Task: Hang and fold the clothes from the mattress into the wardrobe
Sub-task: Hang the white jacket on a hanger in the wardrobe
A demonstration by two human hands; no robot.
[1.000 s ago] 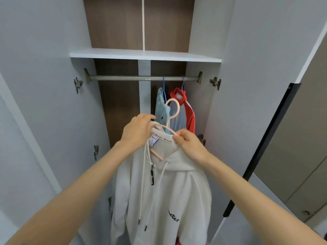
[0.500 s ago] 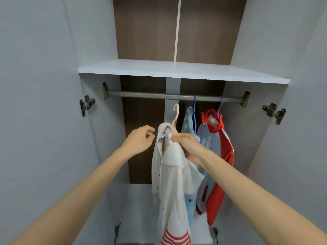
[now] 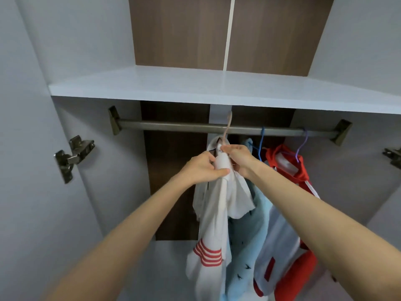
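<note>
Now, the seating step: the hook of the pale pink plastic hanger [image 3: 227, 124] crosses the grey metal rail [image 3: 173, 124]; whether it is fully over, I can't tell. Best to lower gently and let the hook take the weight before I let go. My left hand [image 3: 201, 168] grips the bunched collar of the white hooded sweatshirt [image 3: 217, 205] and my right hand [image 3: 238, 158] pinches it opposite. Both are just under the rail, the cloth hanging below them.

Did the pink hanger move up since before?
Yes. The pink hanger rose: its hook was below the rail, now it crosses it.
</note>
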